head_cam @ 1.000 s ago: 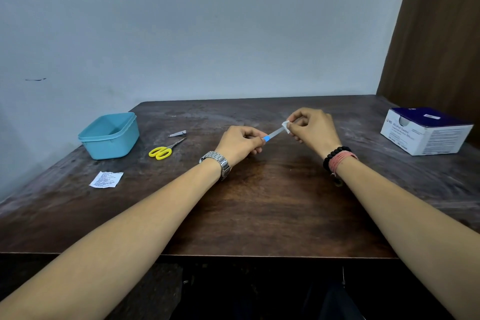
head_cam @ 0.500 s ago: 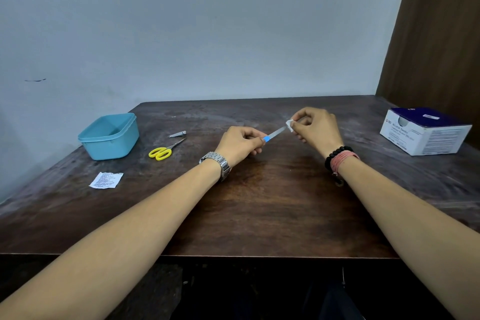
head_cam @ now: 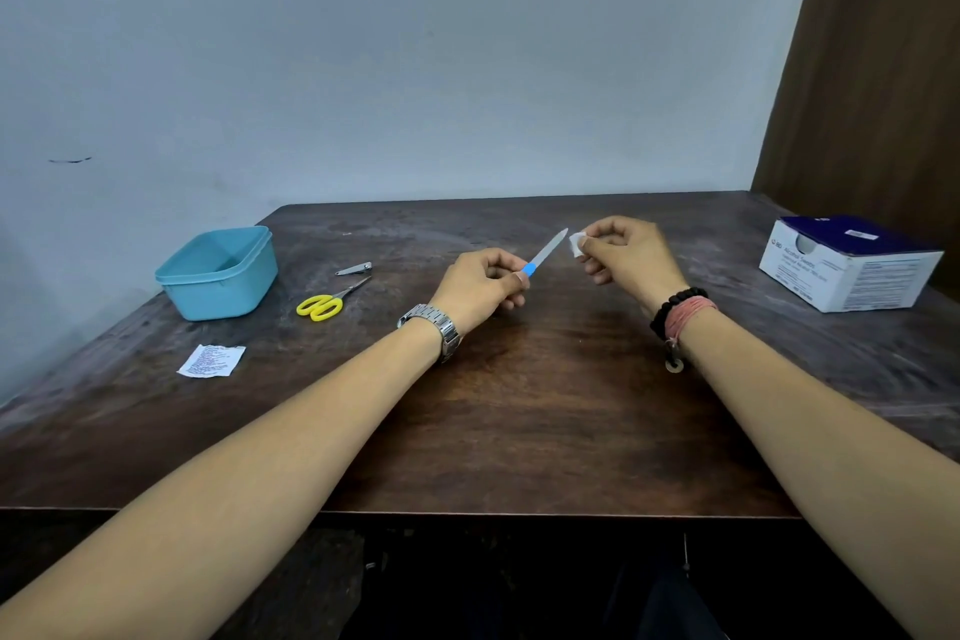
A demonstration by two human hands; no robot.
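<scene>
Head view. Left grip, fingers curled, holds a nail file by its blue handle. The metal blade points up and to the far right, above the middle of the bench. Right grip pinches a small white swab between thumb and fingertips, just beside the file's tip; whether they touch cannot be told.

Left wrist: metal watch. Right wrist: bead and cord bracelets.

Far left on the bench: an open blue tub. Right of it: a nail clipper, with yellow-handled scissors just nearer. Near left: a torn printed sachet. Far right: a white-and-blue alcohol swab box.
</scene>
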